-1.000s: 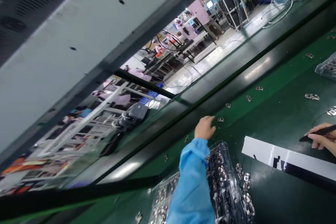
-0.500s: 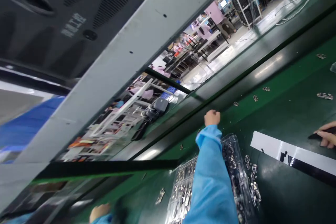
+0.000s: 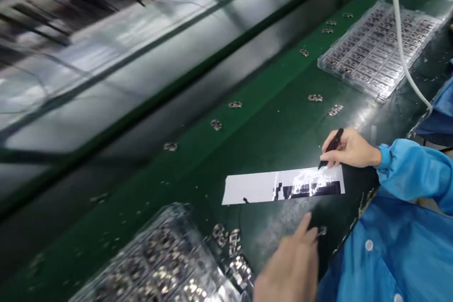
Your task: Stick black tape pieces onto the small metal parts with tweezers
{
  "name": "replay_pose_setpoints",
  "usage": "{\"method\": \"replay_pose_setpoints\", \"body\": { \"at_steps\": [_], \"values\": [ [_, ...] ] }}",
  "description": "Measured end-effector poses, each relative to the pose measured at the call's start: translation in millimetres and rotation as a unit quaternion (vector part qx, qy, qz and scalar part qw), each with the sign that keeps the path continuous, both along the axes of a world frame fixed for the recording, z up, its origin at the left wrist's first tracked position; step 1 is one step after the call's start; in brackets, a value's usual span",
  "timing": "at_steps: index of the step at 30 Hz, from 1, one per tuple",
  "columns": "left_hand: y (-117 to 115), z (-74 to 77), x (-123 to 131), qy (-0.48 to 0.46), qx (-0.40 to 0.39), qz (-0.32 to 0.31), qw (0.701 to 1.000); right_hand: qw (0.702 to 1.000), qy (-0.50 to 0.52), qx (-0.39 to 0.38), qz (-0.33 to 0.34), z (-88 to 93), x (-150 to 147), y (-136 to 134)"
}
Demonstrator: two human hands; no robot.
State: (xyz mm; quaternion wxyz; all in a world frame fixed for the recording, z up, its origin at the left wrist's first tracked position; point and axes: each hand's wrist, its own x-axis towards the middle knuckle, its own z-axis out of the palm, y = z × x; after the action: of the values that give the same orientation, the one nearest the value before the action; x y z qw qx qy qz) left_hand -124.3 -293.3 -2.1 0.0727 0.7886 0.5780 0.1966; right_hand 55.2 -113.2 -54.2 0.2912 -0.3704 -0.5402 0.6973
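My right hand (image 3: 348,148), in a blue sleeve, is closed on black tweezers (image 3: 332,146). Their tip points down at the upper right edge of a white paper strip (image 3: 249,188), which has glossy black pieces along its right part. My left hand (image 3: 290,264) comes up from the bottom edge, smeared by motion, its fingertips just below the strip. A small metal part (image 3: 322,230) lies beside those fingertips; whether the hand holds anything does not show. Several more metal parts (image 3: 235,240) lie left of it, against a clear tray (image 3: 180,212) filled with such parts.
Another clear tray (image 3: 325,63) of parts stands at the upper right, with a white cable (image 3: 399,33) hanging across it. Loose metal parts (image 3: 215,125) are scattered along the green table (image 3: 262,137). A metal rail (image 3: 148,85) borders its far side.
The view has swung down and right. My left hand has come back from beyond the tray to near the paper strip. My right hand stays by the strip with the tweezers.
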Motion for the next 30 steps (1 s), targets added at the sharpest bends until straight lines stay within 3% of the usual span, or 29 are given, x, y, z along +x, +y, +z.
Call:
{"method": "replay_pose_setpoints", "body": {
  "at_steps": [2,4,7,10,30],
  "values": [
    [2.0,-22.6,24.6,0.068,0.002,-0.053,0.996,1.0,-0.012,-0.011,0.011,0.8,9.9,-9.2],
    [7.5,-38.5,37.7,0.114,0.004,-0.056,0.992,0.999,-0.023,-0.017,0.015,0.0,18.2,-15.8],
    [12.9,-48.5,46.9,0.137,-0.008,-0.08,0.987,0.999,-0.034,-0.019,0.02,-0.9,28.5,-19.1],
    [15.1,-49.6,52.6,0.133,-0.025,-0.101,0.986,0.999,-0.04,-0.022,0.024,-0.2,36.4,-19.4],
    [25.3,-43.9,53.9,0.098,-0.077,-0.09,0.988,0.997,-0.049,-0.037,0.05,4.4,36.2,-19.8]
  ]
}}
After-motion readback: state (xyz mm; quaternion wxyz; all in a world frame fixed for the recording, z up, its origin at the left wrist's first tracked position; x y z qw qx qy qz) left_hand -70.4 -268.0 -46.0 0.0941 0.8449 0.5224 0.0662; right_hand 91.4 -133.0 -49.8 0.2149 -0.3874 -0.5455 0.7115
